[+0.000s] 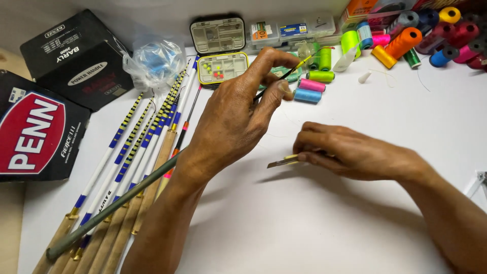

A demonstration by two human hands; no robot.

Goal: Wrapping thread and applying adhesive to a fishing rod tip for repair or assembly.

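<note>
Two hands are working: the left hand (231,122) is pinching a thin, whippy, fragile rod tip (291,71); the right hand (350,152) is gripping a small blade (281,162).

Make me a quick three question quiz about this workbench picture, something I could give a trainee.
1. True or false: the left hand pinches the thin tip of a rod.
2. What does the right hand hold? A) a thread spool B) a small blade C) a box
3. Where do the pink spool and blue spool lie: upright or on their sides?

Key: 1 true. 2 B. 3 on their sides, on the white table.
</note>
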